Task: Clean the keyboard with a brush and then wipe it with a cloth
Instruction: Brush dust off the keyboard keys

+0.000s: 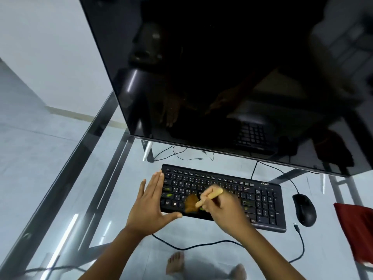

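Clerk: Item one, keyboard (262, 201). Location?

Checker: Black, full-size, with number pad. Lies flat on the glass table (80, 199), just in front of the dark monitor (222, 77), slightly askew to it.

Clerk: Item two, left hand (153, 205).

Checker: Flat, with fingers straight and together along the keyboard's left end. The thumb is spread out against its near edge. Nothing is held. Purpose, as I judge it: a brace, so the board does not skate on the glass under the strokes.

Clerk: Item three, right hand (226, 209).

Checker: Fingers curled round the brush (210, 197), gripping its pale wooden handle pen-fashion, with the handle angled up to the right. The brown bristles are blurred and sit down on the lower-left keys. The close grip probably gives control among the keys.

Clerk: Item four, cloth (357, 229).

Checker: Dark red, at the table's right edge, beyond the computer mouse (304, 212), well apart from both hands. Untouched. Likely parked on the right-hand side for the wiping step.

Clerk: Condition of keys?

Checker: Greenish flecks show on several, left and right of the bristles. I cannot tell what they are.

Clerk: Stage?

Checker: Brushing. Wiping not begun.
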The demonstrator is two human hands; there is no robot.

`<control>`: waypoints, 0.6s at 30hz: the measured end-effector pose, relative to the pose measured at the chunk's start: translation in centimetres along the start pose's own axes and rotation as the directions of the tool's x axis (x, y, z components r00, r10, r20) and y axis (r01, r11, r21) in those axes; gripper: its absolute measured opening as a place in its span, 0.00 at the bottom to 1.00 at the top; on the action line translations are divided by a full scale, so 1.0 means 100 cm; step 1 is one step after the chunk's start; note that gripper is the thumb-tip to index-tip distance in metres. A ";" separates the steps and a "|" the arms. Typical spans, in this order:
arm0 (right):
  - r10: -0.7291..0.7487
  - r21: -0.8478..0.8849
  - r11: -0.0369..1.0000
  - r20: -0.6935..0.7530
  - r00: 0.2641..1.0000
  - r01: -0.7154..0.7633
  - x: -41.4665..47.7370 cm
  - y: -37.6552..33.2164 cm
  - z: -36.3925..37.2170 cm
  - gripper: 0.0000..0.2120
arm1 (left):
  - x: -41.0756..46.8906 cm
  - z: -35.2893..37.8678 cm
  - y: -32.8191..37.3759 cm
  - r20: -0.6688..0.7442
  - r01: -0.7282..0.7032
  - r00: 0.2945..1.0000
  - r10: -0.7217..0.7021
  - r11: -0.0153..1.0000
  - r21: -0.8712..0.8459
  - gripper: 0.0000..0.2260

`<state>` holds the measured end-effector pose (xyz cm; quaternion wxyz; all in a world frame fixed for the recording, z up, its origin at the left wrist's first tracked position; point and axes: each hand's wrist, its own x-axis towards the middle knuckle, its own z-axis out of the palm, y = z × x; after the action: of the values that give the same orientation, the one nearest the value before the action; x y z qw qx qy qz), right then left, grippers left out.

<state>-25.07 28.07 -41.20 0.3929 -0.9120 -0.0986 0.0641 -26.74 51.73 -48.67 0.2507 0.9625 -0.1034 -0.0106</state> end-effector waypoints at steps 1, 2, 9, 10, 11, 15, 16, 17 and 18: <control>-0.015 -0.035 0.999 -0.028 0.999 0.014 -0.001 -0.002 0.002 0.06 | 0.000 0.000 -0.001 0.008 0.002 1.000 -0.002 1.000 0.006 0.53; -0.027 -0.051 0.998 -0.095 0.995 0.022 -0.002 -0.005 0.003 0.05 | 0.000 0.000 0.000 0.014 0.008 1.000 -0.009 1.000 0.004 0.54; -0.054 0.018 0.998 0.131 0.990 0.052 0.005 -0.050 0.040 0.06 | -0.001 0.000 -0.001 0.011 0.021 1.000 -0.021 0.999 -0.037 0.52; -0.021 0.022 1.000 0.028 0.999 0.020 0.009 -0.046 0.036 0.06 | -0.001 0.000 0.000 0.011 0.023 1.000 -0.023 0.999 -0.037 0.53; 0.001 0.017 1.000 -0.064 0.998 0.000 0.012 -0.044 0.029 0.05 | -0.001 0.000 0.000 0.007 0.025 1.000 -0.024 0.999 -0.038 0.54; 0.137 0.226 0.960 0.126 0.983 -0.162 0.009 -0.041 0.022 0.05 | -0.001 0.000 -0.001 -0.008 0.024 1.000 -0.024 0.999 -0.047 0.53; 0.138 0.188 0.967 0.177 0.974 -0.171 0.009 -0.042 0.023 0.05 | -0.002 -0.001 -0.001 -0.005 0.027 1.000 -0.027 0.998 -0.052 0.53; 0.124 0.130 0.981 0.151 0.981 -0.145 0.011 -0.040 0.023 0.05 | -0.001 -0.001 -0.001 0.001 0.028 1.000 -0.028 0.998 -0.059 0.53; 0.118 0.079 0.989 0.076 0.990 -0.124 0.015 -0.039 0.023 0.05 | -0.001 -0.001 0.000 0.004 0.027 1.000 -0.026 0.998 -0.064 0.54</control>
<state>-24.59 32.68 -39.96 0.4222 -0.8963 -0.0541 0.1242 -26.79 51.84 -48.56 0.2809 0.9553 -0.0907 -0.0189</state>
